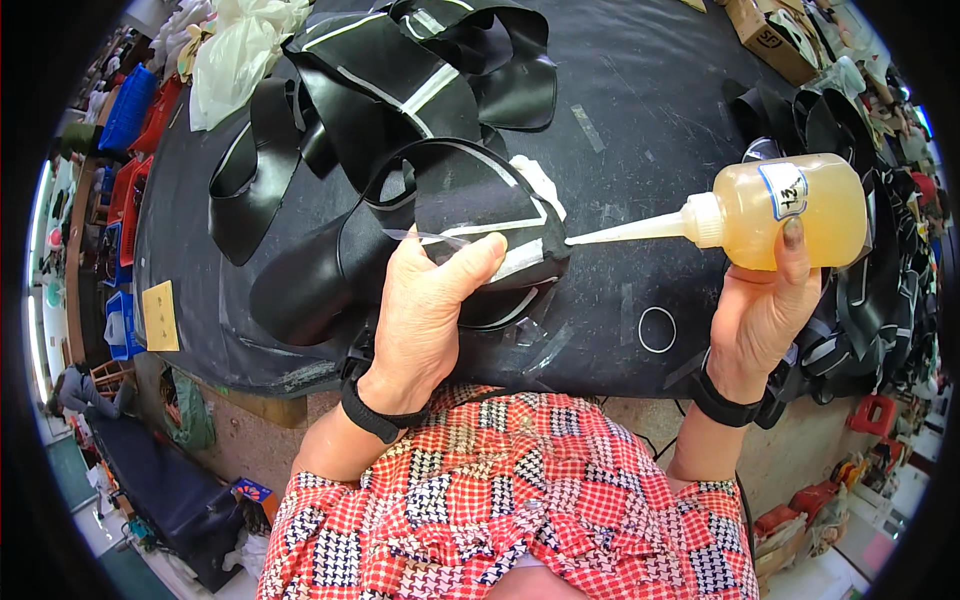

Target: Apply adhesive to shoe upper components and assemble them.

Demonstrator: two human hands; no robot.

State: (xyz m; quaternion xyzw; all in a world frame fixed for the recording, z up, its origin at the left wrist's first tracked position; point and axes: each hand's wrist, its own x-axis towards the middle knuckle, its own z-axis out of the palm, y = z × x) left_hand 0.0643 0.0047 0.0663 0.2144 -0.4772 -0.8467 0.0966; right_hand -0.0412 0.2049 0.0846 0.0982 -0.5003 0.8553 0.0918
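My left hand [425, 310] is closed on a black leather-like piece [465, 195] that curves into a loop. White strips run along its inner side, and my thumb presses beside one of them. In my right hand [760, 315] is a squeeze bottle [825, 215] of yellowish liquid, tilted onto its side. Its long white nozzle [630, 232] points left, the tip at the right edge of the black piece; whether it touches I cannot tell. A white crumpled bit [540, 185] shows behind that edge. More black strips [390, 75] with white bands lie heaped beyond my left hand.
The black-covered table [660, 120] bears clear tape bits and a white ring [657, 329]. A plastic bag [240, 55] lies at the far left, a yellow card [160, 316] at the left edge. Black pieces [850, 320] pile up at right, near a cardboard box [770, 40].
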